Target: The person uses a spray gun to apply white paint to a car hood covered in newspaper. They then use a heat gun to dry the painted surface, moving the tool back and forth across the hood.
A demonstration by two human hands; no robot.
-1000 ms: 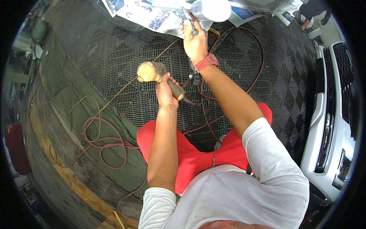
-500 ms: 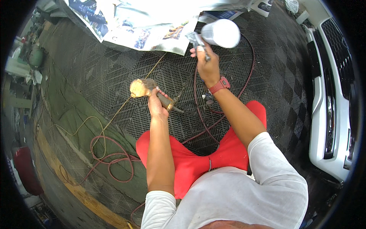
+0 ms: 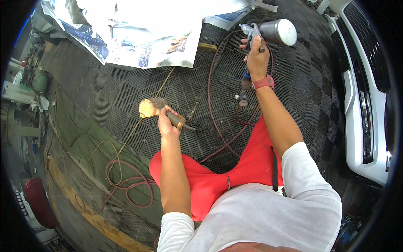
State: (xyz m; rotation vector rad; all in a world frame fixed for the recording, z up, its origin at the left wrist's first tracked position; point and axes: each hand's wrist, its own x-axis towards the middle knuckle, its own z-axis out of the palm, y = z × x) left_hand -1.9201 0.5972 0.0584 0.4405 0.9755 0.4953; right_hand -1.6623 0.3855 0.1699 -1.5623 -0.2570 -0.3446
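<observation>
Currently the left hand point(image 3: 167, 122) is gripping a brush point(image 3: 161, 112) by its handle, with the fingers wrapped tightly around the grip. The bristle end is pointing up and to the person's left, and the metal butt of the handle is projecting to the right of the fist. The brush is hovering above the grated floor point(image 3: 105, 96), in front of the red trousers point(image 3: 210, 180).

The right hand point(image 3: 257, 56) is holding a spray gun point(image 3: 268, 33) at arm's length, with the fingers clamped on the gun's grip. The metal cup is lying on its side, with its round end facing right. A red watch point(image 3: 263, 82) is sitting on the right wrist. A small gauge point(image 3: 241, 100) is hanging below the gun, and a dark red hose point(image 3: 216, 105) is running from it in loops across the floor.

Newspaper sheets point(image 3: 142, 33) are lying spread across the floor ahead of both hands. A white car point(image 3: 361, 96) is standing close on the person's right. A second coil of hose point(image 3: 126, 185) is lying on the floor beside the left leg.
</observation>
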